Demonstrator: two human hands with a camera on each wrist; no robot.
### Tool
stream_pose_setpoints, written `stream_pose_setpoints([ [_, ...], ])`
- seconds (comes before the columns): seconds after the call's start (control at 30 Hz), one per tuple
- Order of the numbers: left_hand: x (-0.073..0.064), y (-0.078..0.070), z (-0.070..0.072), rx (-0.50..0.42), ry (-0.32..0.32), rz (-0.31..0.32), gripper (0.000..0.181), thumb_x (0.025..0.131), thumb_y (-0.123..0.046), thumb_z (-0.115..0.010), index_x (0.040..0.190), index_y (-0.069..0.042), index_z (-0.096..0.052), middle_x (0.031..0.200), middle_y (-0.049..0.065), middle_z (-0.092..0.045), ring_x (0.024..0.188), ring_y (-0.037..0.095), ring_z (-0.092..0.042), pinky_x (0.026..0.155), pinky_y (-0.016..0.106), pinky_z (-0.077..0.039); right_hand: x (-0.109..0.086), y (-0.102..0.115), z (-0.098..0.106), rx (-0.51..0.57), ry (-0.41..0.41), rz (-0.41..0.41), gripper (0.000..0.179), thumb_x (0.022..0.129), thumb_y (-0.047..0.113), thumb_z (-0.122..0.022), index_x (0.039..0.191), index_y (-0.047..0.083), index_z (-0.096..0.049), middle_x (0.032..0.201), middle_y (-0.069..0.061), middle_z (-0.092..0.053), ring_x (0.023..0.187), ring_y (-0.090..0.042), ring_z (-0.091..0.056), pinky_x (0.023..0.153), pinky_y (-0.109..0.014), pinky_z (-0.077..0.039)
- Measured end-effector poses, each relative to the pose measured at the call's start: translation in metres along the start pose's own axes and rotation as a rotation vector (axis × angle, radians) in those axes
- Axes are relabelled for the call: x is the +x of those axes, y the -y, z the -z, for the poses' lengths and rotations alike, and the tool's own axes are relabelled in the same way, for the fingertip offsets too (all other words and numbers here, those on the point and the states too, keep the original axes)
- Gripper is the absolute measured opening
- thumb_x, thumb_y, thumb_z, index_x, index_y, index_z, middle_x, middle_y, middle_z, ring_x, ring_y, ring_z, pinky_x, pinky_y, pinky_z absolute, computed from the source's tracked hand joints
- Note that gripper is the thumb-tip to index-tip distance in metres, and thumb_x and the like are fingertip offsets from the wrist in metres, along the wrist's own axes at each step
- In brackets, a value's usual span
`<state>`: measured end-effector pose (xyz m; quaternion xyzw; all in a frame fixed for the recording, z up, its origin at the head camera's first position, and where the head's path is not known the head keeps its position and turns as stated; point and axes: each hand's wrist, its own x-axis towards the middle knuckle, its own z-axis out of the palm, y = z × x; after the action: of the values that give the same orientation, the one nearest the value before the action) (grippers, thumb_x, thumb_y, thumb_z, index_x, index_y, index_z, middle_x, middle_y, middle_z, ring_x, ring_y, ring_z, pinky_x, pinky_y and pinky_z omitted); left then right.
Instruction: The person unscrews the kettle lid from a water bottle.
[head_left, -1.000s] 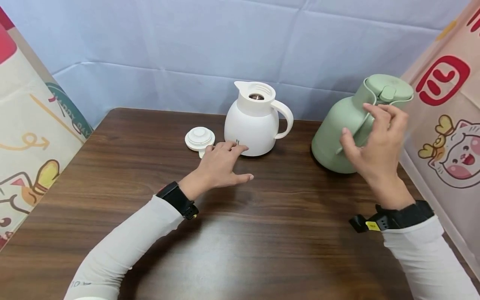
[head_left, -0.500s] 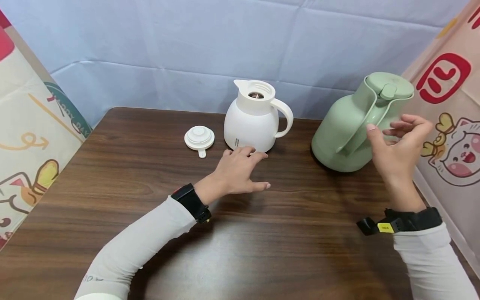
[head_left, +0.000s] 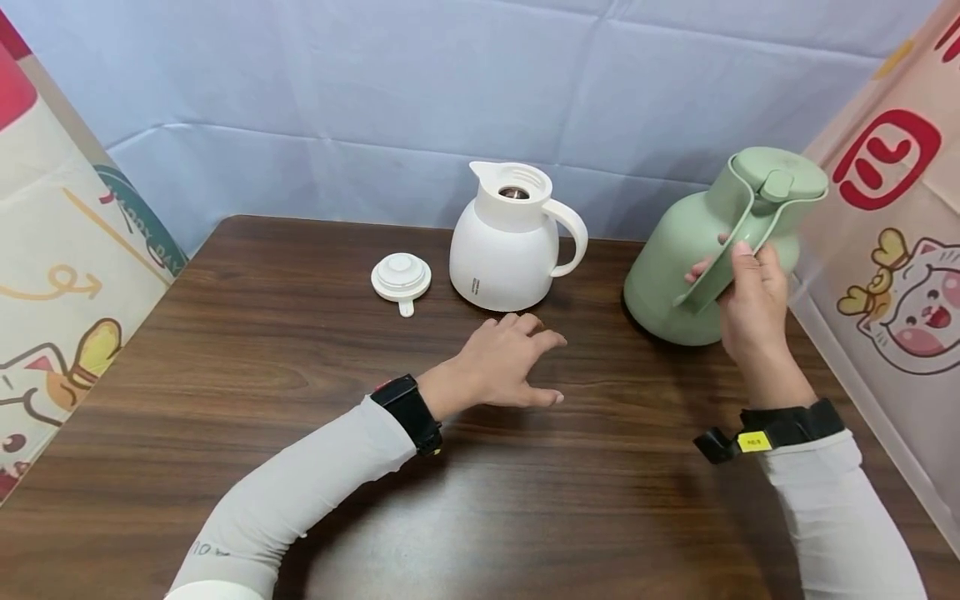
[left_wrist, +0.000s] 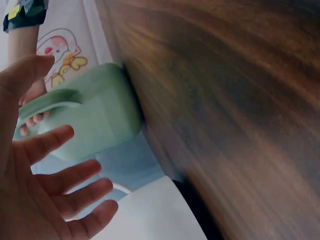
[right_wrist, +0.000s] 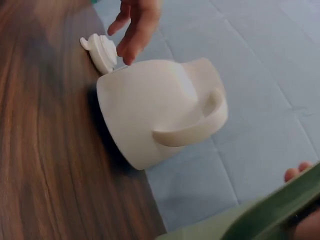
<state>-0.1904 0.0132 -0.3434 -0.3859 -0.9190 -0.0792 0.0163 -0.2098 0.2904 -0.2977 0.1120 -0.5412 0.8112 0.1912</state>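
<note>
Forward goes the right hand (head_left: 757,287): half a second ago it hung beside the green jug (head_left: 667,258), and now we see it wrapped round that jug's handle (head_left: 705,292). Our left hand (head_left: 506,362) has slid rightward and come off the base of the white jug (head_left: 501,254), our landmark. It holds nothing, fingers spread, just in front of the white jug.

We have the green jug to the right of the white one, base apparently resting on the surface (head_left: 300,400), handle turned toward us. That probably explains the grasp: fingers pass through the gap, thumb lies along the near side, a sound hold for something bulky. We note the thumb sits below the button (head_left: 777,184), not on it.

Left of the white jug, its likely lid (head_left: 401,273) lies apart, tab pointing our way, leaving the mouth uncovered. We see the white jug's spout facing left, handle facing the green jug.

What might get in the way? Our left hand occupies the near side of the white jug; plain cloth (head_left: 360,83) rises behind it, and farther right, beyond the green jug, patterned cloth (head_left: 900,300) could crowd our right arm.
</note>
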Motion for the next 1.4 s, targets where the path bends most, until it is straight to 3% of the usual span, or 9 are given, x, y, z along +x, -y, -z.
stream_pose_setpoints([
  [0.2,0.003,-0.005,-0.007,0.011,0.054,-0.020,0.065,0.077,-0.062,-0.061,0.131,-0.027,-0.052,0.118,0.002,-0.050,0.101,0.019,-0.046,0.078,0.035,-0.039,0.007,-0.009,-0.006,0.004,-0.230,0.046,0.031,0.097,0.025,-0.041,0.080,-0.001,-0.044,0.052,-0.011,-0.043,0.043,-0.018,-0.043,0.043,-0.024,-0.039],
  [0.33,0.004,-0.005,-0.009,0.010,0.066,-0.017,0.065,0.077,-0.061,-0.061,0.132,-0.027,-0.052,0.120,0.003,-0.049,0.104,0.020,-0.046,0.079,0.036,-0.038,0.008,-0.009,-0.005,-0.034,-0.336,0.079,0.034,0.098,0.025,-0.040,0.074,0.000,-0.043,0.046,-0.009,-0.039,0.036,-0.016,-0.038,0.037,-0.022,-0.033],
  [0.57,0.004,0.002,-0.009,0.016,0.061,0.008,0.063,0.078,-0.060,-0.062,0.131,-0.028,-0.051,0.121,0.003,-0.049,0.104,0.020,-0.049,0.079,0.036,-0.039,0.009,-0.010,-0.002,-0.074,-0.368,0.127,0.036,0.099,0.024,-0.040,0.071,0.001,-0.044,0.043,-0.009,-0.038,0.033,-0.015,-0.037,0.034,-0.021,-0.032],
  [0.87,0.007,0.006,-0.006,0.025,0.034,-0.007,0.062,0.078,-0.059,-0.062,0.130,-0.026,-0.052,0.119,0.003,-0.051,0.101,0.021,-0.050,0.076,0.036,-0.039,0.012,-0.012,-0.003,-0.150,-0.434,0.186,0.038,0.099,0.023,-0.041,0.067,0.002,-0.044,0.042,-0.008,-0.036,0.031,-0.013,-0.036,0.032,-0.021,-0.030],
  [0.97,0.007,0.008,0.000,0.032,-0.003,-0.008,0.062,0.078,-0.059,-0.062,0.129,-0.025,-0.053,0.115,0.002,-0.052,0.099,0.021,-0.052,0.074,0.037,-0.040,0.014,-0.014,-0.004,-0.180,-0.450,0.210,0.038,0.099,0.022,-0.041,0.067,0.002,-0.044,0.043,-0.008,-0.036,0.031,-0.012,-0.036,0.032,-0.020,-0.030],
  [1.2,0.005,0.018,0.021,0.031,-0.103,0.001,0.061,0.077,-0.059,-0.063,0.127,-0.025,-0.054,0.108,0.000,-0.054,0.093,0.019,-0.054,0.073,0.037,-0.043,0.014,-0.002,-0.002,-0.191,-0.513,0.171,0.042,0.099,0.024,-0.042,0.064,0.001,-0.045,0.042,-0.007,-0.036,0.030,-0.012,-0.034,0.031,-0.020,-0.029],
  [1.4,0.000,0.023,0.030,0.036,-0.147,0.011,0.058,0.078,-0.059,-0.061,0.126,-0.025,-0.055,0.111,-0.001,-0.054,0.096,0.018,-0.053,0.073,0.036,-0.042,0.012,0.017,-0.006,-0.231,-0.484,0.288,0.039,0.099,0.020,-0.044,0.064,0.001,-0.047,0.041,-0.008,-0.036,0.029,-0.014,-0.032,0.030,-0.020,-0.026],
])
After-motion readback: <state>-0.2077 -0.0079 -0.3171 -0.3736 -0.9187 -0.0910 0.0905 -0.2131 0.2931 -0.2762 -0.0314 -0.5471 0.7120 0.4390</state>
